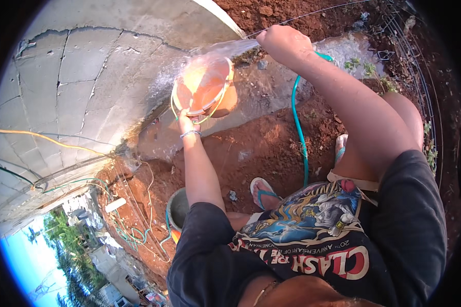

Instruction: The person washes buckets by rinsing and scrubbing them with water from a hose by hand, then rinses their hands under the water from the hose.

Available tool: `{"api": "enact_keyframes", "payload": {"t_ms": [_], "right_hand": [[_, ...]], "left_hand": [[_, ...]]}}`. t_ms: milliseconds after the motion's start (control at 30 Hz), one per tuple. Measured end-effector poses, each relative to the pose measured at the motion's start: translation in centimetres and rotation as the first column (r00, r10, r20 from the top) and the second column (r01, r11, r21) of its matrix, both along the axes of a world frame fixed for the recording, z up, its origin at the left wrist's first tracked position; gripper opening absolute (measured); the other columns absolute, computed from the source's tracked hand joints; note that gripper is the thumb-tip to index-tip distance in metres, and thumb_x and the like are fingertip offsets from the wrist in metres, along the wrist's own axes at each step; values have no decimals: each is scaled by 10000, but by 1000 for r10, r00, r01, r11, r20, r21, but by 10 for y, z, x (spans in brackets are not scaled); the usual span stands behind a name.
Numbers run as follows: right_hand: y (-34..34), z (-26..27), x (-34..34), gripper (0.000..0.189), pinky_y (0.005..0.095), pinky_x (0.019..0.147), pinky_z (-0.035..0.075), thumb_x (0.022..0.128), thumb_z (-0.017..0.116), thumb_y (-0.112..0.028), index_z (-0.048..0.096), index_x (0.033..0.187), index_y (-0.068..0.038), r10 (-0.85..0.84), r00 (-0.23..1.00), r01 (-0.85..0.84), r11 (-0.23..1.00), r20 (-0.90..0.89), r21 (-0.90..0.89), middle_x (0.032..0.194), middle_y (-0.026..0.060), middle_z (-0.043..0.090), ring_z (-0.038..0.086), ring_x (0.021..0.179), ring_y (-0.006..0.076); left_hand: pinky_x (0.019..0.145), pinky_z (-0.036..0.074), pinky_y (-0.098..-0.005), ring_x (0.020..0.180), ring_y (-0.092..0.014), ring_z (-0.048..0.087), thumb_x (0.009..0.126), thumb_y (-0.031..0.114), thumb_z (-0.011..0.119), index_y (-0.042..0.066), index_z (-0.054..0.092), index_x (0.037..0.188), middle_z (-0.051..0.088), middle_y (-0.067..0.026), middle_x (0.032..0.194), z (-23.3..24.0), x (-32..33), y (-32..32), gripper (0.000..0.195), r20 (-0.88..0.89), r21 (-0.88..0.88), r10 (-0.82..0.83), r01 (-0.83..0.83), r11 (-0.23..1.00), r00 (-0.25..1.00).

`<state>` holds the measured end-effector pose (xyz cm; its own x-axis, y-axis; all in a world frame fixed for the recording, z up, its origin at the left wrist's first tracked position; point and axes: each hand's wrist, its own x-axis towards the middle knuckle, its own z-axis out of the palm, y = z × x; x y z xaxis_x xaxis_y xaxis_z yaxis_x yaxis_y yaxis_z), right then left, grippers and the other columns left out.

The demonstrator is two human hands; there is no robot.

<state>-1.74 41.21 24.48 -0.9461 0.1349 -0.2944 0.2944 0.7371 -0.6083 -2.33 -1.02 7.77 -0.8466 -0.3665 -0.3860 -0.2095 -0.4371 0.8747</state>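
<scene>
My left hand [188, 121] grips the near rim of an orange plastic bucket [205, 90], holding it tilted beside the block wall. Its mouth faces up and toward the wall, and a yellow-green carrying handle [219, 103] hangs across the rim. Farther right, my right hand [286, 44] is closed around the end of a green garden hose [299, 126]. A fan of water [226, 48] sprays from that hand across the bucket's mouth and onto the wall. The hose outlet is hidden by my fingers.
A concrete block wall [77, 73] rises on the left, above a wet, muddy trench [253, 103]. Red soil [215, 153] lies around my sandalled feet. Another bucket [178, 209] stands by my left arm. Thin steel rods [411, 57] run along the right; cords and tubing [132, 236] lie lower left.
</scene>
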Motion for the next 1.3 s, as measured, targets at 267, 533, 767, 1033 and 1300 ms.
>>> {"api": "enact_keyframes", "payload": {"t_ms": [267, 533, 767, 1033, 1300], "right_hand": [[-12, 3, 15, 385, 431, 857, 498, 861, 470, -317, 688, 1047, -61, 85, 993, -90, 994, 78, 66, 1042, 153, 679, 653, 987, 327], [3, -9, 2, 403, 423, 850, 502, 849, 460, -328, 686, 1035, -50, -44, 999, 44, 998, 8, 51, 1011, 161, 686, 662, 966, 316], [-10, -8, 7, 405, 439, 839, 509, 865, 425, -319, 690, 994, -43, 39, 997, -36, 999, -61, 37, 931, 172, 693, 669, 920, 330], [-23, -8, 14, 408, 449, 787, 528, 880, 408, -316, 706, 904, -38, 149, 986, -141, 985, -76, 103, 894, 160, 697, 678, 863, 333], [-26, -28, 14, 444, 454, 754, 528, 902, 402, -349, 685, 805, -21, 197, 964, -166, 971, -180, 171, 786, 187, 674, 667, 784, 354]], "left_hand": [[577, 483, -298, 632, -147, 551, 756, -24, 540, 104, 427, 849, 504, -22, 709, -4, 1, 11, 194, -49, -101, -159, 153, 983, 986], [676, 464, -262, 683, -142, 544, 673, -94, 527, 26, 488, 814, 556, -47, 765, 66, -15, 16, 190, -249, -455, -274, 138, 880, 929], [704, 477, -268, 704, -150, 550, 702, -94, 499, 33, 484, 843, 559, -58, 796, 95, -14, 21, 190, -334, -291, -185, 85, 953, 924], [702, 493, -272, 733, -140, 574, 686, -122, 502, 65, 465, 805, 556, -36, 779, 104, -14, 12, 224, -177, -433, -462, 352, 829, 869], [664, 462, -236, 668, -108, 538, 688, -125, 509, 68, 477, 786, 534, -8, 754, 85, -15, 18, 218, -86, -441, -530, 445, 780, 844]]}}
